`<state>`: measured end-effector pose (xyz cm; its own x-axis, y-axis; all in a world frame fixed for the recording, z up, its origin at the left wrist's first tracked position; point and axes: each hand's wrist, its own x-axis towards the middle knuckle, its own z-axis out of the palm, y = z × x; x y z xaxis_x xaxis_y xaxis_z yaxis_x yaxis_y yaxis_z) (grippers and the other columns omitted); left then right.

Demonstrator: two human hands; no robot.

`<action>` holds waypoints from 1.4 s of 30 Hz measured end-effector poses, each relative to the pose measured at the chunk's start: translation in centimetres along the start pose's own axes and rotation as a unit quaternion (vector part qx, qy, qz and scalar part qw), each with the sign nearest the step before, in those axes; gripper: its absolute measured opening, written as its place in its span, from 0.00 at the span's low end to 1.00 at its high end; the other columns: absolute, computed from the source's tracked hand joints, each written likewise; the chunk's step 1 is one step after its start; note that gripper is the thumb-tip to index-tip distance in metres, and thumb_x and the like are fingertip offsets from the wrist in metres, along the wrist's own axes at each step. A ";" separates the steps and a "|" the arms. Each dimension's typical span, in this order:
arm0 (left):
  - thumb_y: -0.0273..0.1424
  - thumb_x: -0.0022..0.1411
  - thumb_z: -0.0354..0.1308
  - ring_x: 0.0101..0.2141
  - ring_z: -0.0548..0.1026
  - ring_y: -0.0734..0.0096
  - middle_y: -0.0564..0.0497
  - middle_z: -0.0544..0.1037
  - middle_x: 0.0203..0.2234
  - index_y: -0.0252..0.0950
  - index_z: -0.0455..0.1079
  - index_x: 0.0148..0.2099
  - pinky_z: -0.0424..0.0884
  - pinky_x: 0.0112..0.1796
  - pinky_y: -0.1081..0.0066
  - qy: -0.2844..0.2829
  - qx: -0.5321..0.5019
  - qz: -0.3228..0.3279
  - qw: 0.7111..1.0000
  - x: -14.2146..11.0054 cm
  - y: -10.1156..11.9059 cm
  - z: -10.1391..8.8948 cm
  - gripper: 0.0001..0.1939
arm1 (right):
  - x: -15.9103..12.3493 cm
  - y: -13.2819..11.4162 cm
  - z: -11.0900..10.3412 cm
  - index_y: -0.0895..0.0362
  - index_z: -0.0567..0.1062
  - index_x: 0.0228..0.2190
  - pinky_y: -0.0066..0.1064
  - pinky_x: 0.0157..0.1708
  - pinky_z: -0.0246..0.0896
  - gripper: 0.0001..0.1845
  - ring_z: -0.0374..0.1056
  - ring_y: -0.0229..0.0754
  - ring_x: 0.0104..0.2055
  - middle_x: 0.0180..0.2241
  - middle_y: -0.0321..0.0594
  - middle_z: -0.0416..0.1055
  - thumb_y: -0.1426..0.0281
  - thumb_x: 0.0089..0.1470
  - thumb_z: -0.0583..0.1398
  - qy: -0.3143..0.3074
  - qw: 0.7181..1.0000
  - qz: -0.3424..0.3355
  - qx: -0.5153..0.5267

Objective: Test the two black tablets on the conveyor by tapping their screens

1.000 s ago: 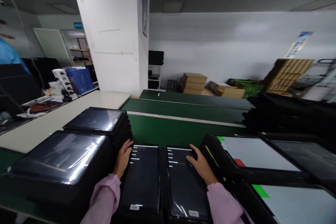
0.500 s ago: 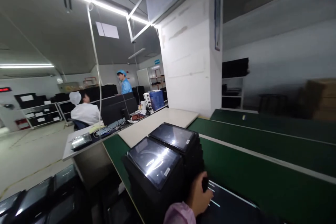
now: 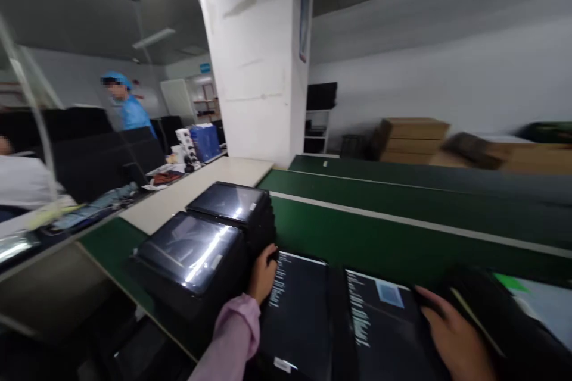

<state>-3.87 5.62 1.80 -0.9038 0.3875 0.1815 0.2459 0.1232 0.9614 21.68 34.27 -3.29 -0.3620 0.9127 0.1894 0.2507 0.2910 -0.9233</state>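
Two dark tablets lie side by side on the green bench, their lit screens showing lines of small text. My left hand (image 3: pixel 263 277), in a pinkish sleeve, is closed on the upper left edge of the left tablet (image 3: pixel 299 303). At the far right edge of the right tablet (image 3: pixel 384 327), my right hand (image 3: pixel 456 333) grips the side, its fingertips partly hidden. Left of my left hand stand two stacks of dark tablets, a nearer stack (image 3: pixel 192 250) and a farther stack (image 3: pixel 230 199), with glossy screens facing up.
Another device with a lit screen (image 3: pixel 540 303) lies at the right. Green bench surface (image 3: pixel 348 229) stretches behind the tablets, crossed by a pale strip. A white pillar (image 3: pixel 254 71) rises beyond. A person in blue (image 3: pixel 134 110) is at the back left; cardboard boxes (image 3: pixel 413 137) stand by the wall.
The view has swung right and down. Both tablets and my right hand now show. My left hand is still at the left tablet's edge beside the stacks.
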 end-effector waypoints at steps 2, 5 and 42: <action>0.22 0.55 0.50 0.58 0.70 0.62 0.42 0.76 0.54 0.33 0.70 0.56 0.56 0.64 0.55 -0.010 -0.009 0.005 1.000 0.8 -0.3 0.1 0.26 | -0.3 -1.0 -0.6 0.54 0.79 0.44 0.45 0.43 0.67 0.29 0.73 0.54 0.44 0.42 0.46 0.77 0.57 0.42 0.55 -0.018 0.999 0.044 0.012; 0.21 0.55 0.49 0.57 0.70 0.62 0.42 0.76 0.54 0.33 0.69 0.57 0.57 0.63 0.56 -0.020 -0.012 0.011 1.000 1.5 -0.7 0.3 0.26 | -0.4 -2.4 -0.2 0.56 0.78 0.46 0.44 0.47 0.65 0.33 0.72 0.53 0.46 0.45 0.46 0.77 0.55 0.40 0.54 -0.013 0.998 0.051 0.026; 0.43 0.59 0.52 0.53 0.73 0.54 0.41 0.75 0.53 0.33 0.69 0.57 0.67 0.57 0.54 -0.034 0.155 0.120 0.980 2.8 -0.7 0.6 0.28 | 0.3 -2.2 0.4 0.58 0.74 0.47 0.50 0.59 0.58 0.30 0.67 0.55 0.54 0.51 0.50 0.72 0.55 0.46 0.60 -0.017 0.998 -0.022 0.050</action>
<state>-6.34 7.14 1.52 -0.7843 0.4978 0.3702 0.5521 0.2881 0.7824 20.70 33.78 -1.30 -0.4006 0.8893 0.2207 0.1434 0.2988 -0.9435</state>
